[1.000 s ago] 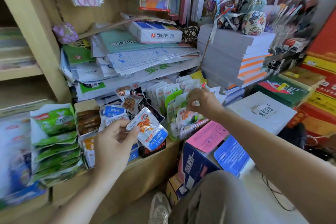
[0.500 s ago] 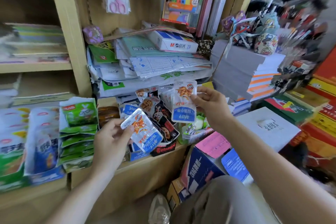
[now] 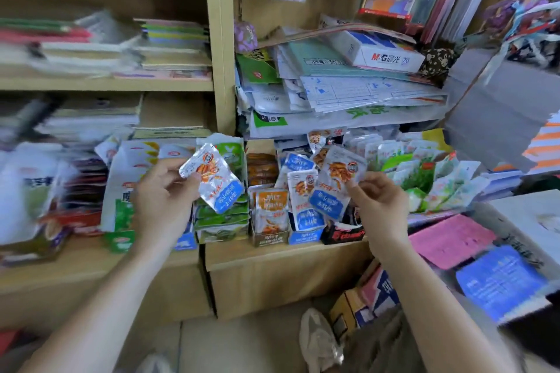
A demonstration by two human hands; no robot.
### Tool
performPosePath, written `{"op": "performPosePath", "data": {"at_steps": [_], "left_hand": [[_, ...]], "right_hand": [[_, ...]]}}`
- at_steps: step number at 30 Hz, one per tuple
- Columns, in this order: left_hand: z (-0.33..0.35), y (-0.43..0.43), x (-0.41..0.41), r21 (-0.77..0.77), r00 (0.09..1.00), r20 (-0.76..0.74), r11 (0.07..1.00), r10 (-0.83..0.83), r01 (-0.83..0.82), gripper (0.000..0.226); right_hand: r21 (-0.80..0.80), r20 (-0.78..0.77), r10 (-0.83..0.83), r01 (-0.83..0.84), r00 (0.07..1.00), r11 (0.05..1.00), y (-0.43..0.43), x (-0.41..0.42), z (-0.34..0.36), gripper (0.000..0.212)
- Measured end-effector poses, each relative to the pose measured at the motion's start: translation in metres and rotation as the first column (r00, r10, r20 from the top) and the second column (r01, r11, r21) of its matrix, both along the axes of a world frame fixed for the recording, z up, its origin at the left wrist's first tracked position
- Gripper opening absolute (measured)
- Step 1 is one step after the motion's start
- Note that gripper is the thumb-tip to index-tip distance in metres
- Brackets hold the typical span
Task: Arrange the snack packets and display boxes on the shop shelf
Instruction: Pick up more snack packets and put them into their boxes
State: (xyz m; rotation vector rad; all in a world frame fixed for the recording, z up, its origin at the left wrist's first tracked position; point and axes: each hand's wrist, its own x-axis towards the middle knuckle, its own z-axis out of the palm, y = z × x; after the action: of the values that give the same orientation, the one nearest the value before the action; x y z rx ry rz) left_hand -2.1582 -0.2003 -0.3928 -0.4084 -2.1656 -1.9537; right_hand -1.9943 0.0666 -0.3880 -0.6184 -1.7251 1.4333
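Observation:
My left hand point(image 3: 165, 200) pinches a silver-and-blue snack packet point(image 3: 213, 179) above the green packets in a display box point(image 3: 221, 221). My right hand point(image 3: 378, 206) pinches a second silver-and-blue packet point(image 3: 336, 183) over the blue display box point(image 3: 304, 235) that holds like packets. An orange-packet display box point(image 3: 269, 221) stands between the two boxes. A black display box point(image 3: 342, 232) sits just right of the blue one. All boxes stand on the wooden shelf point(image 3: 272, 254).
Green and white packets point(image 3: 424, 172) fill the shelf to the right. Stacks of paper and a white M&G box point(image 3: 378, 53) lie above. Blurred snack packs point(image 3: 60, 191) crowd the left shelf. Pink and blue cartons point(image 3: 472, 257) sit lower right; my shoe point(image 3: 318, 339) rests on the floor.
The view has swung left and closer. My right hand has carried its packet down from above the green packets to the blue display box. My left hand still holds its packet, now further left.

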Motion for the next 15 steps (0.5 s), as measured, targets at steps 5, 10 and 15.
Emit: {"op": "performPosePath", "data": {"at_steps": [5,10,15], "left_hand": [[-0.007,0.010,0.006,-0.069,0.996,-0.036,0.995,-0.078,0.076,0.013],[-0.006,0.026,0.010,-0.091,0.993,-0.065,0.992,-0.094,0.088,0.029],[-0.009,0.034,0.008,-0.072,0.993,-0.042,0.992,-0.106,0.103,0.025]], "right_hand": [[0.407,0.296,0.022,-0.147,0.955,0.902,0.014,-0.022,0.000,0.008],[0.617,0.462,0.025,-0.342,0.886,0.709,0.009,-0.044,-0.010,0.008],[0.700,0.509,0.016,-0.425,0.860,0.575,0.009,-0.047,-0.015,0.013]]}}
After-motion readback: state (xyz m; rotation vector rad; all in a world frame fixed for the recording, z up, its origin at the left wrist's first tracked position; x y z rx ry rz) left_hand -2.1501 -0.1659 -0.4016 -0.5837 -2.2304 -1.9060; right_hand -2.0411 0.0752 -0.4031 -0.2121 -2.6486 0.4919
